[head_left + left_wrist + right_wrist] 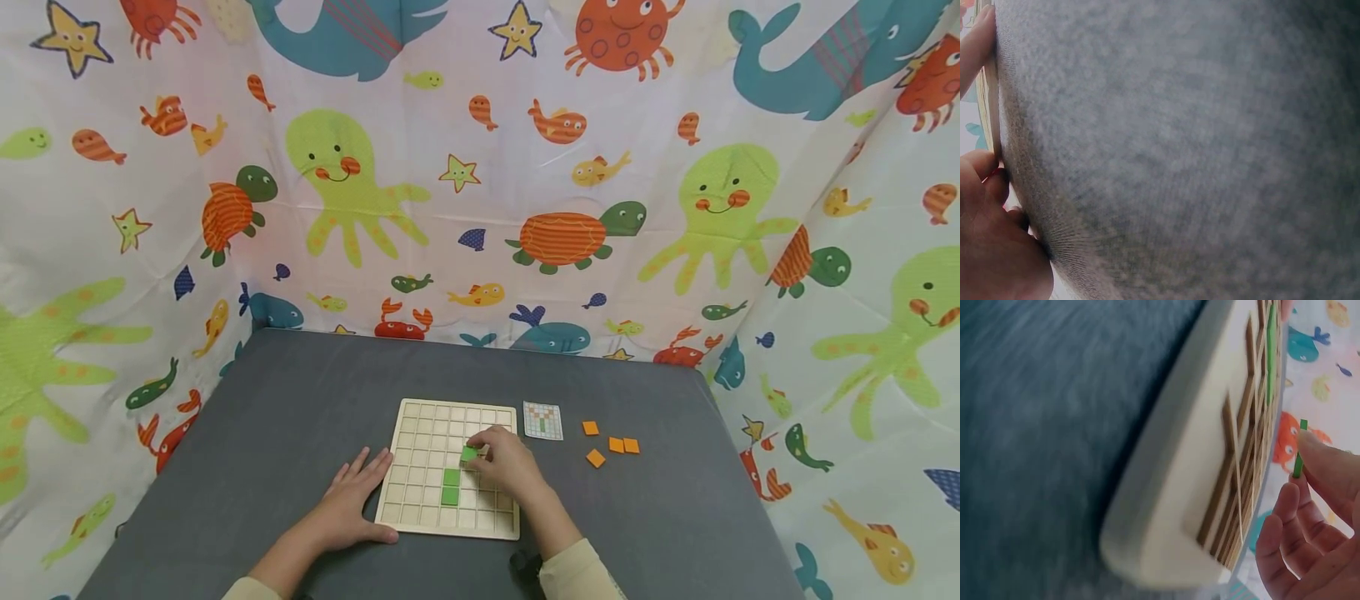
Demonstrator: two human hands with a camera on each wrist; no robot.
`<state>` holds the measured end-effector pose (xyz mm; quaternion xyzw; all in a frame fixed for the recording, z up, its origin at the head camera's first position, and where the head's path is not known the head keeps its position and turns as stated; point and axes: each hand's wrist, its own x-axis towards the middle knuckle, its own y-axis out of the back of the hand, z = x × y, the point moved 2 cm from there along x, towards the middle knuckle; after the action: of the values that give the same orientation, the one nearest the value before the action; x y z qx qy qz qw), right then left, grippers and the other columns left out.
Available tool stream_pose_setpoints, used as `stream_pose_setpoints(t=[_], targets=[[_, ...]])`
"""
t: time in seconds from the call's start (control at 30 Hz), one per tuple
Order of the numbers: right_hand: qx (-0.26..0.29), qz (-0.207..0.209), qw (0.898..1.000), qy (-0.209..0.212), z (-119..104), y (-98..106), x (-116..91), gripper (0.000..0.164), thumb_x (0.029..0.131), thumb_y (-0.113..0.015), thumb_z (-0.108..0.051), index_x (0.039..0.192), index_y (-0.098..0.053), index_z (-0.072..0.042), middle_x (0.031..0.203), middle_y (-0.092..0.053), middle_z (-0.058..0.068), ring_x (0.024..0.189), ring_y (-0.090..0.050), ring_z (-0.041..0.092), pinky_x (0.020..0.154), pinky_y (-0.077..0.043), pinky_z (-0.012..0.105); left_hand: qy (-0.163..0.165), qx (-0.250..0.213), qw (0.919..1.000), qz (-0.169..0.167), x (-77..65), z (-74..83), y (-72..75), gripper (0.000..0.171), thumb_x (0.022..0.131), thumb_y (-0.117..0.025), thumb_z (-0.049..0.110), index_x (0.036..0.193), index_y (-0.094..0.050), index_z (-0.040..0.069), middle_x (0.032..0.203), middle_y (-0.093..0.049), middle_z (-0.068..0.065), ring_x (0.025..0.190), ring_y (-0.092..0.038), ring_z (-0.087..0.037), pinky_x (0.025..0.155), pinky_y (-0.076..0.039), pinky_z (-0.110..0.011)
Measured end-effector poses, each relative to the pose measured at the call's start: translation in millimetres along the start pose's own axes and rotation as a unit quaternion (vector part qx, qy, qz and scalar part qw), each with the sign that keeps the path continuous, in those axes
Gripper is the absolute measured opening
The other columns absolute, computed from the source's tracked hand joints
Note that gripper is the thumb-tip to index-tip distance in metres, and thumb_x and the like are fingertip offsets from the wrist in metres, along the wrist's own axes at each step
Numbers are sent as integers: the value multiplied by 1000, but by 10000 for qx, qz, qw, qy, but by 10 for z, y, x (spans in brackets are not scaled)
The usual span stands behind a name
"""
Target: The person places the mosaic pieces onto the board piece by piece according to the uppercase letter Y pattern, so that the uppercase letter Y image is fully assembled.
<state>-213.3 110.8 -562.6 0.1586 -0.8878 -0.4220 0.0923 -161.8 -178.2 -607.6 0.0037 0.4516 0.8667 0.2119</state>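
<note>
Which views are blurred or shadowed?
Head: wooden board readable, shadow near the right hand. Left wrist: tabletop soft, darker toward the right edge. Right wrist: wooden board's near corner blurred, pinched green tile sharper.

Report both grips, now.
Left grip: open, resting against the left edge of the wooden grid board.
Right grip: closed, pinching a green tile above the board.
</note>
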Motion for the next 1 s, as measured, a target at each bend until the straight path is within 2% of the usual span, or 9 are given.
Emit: stream_pose_setpoints(t=[0.37, 0.53, 0.8, 1.0], targets=[[-360, -124, 9992, -118, -51, -195, 126, 23, 87, -78, -19, 110, -78, -16, 105, -67, -1, 81, -60, 10, 67, -51, 29, -32, 15, 10000, 21, 32, -55, -31, 130, 61, -82, 72, 162, -22, 16, 169, -22, -3, 157, -6, -38, 121, -7, -63], [-374, -174, 9990, -185, -32, -269, 157, 21, 87, -78, -19, 109, -79, -18, 105, -68, -1, 79, -60, 10, 66, -51, 30, -33, 36, 10000, 24, 15, -79, -32, 130, 61, -81, 73, 162, -22, 16, 169, -22, -3, 157, -6, -38, 121, -7, -63], [-297, 149, 9988, -370, -57, -338, 173, 15, 86, -80, -21, 101, -82, -21, 101, -69, -3, 86, -66, 16, 70, -54, 33, -44, 76, 9999, 78, 1, -82, -42, 131, 60, -81, 74, 162, -23, 16, 169, -22, -3, 157, -6, -38, 121, -7, -63], [-181, 278, 9981, -524, -68, -326, 165, 18, 87, -79, -21, 105, -81, -20, 95, -68, -3, 80, -62, 12, 65, -51, 30, -72, 84, 9999, 80, 16, -65, -37, 131, 61, -81, 74, 162, -23, 15, 169, -22, -4, 157, -7, -39, 121, -7, -64]])
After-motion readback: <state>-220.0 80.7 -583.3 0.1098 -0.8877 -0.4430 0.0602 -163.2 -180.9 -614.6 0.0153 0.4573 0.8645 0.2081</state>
